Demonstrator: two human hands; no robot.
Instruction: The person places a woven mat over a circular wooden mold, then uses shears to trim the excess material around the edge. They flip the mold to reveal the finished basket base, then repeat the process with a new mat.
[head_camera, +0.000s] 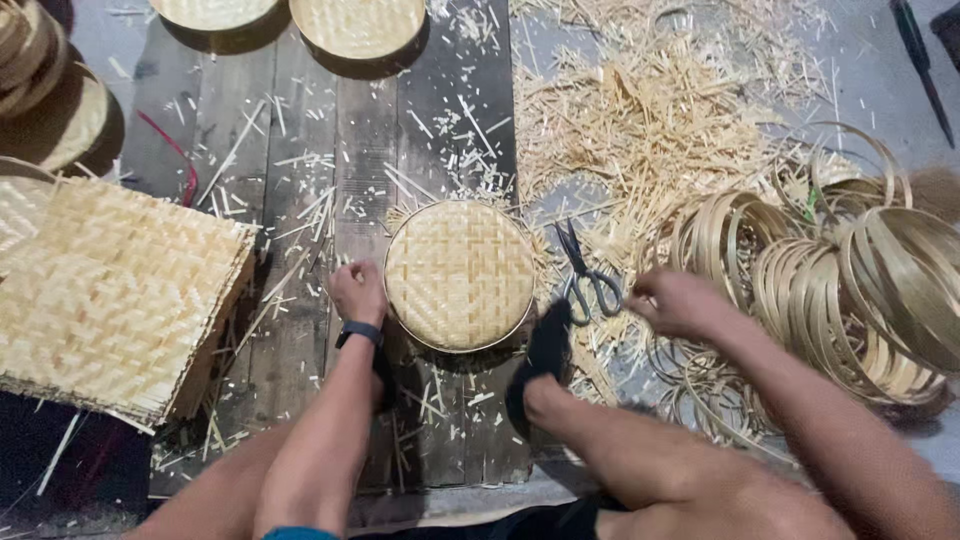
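1. A floor of dark wooden planks (300, 200) and grey ground to the right lies strewn with pale bamboo slivers, heaped thickest in a pile of offcuts (650, 120) at upper right.
2. The round woven tray (460, 275) lies flat on the planks at the centre, just ahead of the person's legs. It is pale straw-coloured, plaited in a herringbone-like weave and edged with a thin hoop rim.
3. Being round and lying flat, the tray has no long axis and points nowhere; its woven face is turned up toward the camera.
4. The left hand (358, 292) rests at the tray's left rim, fingers curled in against the edge; whether it pinches the rim cannot be told.
5. The right hand (680, 303) is well apart from the tray, loosely curled and blurred, beside the bundle of bamboo hoops (850, 290); whether it holds anything cannot be told.
6. Black-handled scissors (585, 270) lie between the tray and the right hand, blades pointing away from the person.
7. A stack of square woven mats (110, 290) sits at left, and more finished round trays (355, 25) lie along the top edge.
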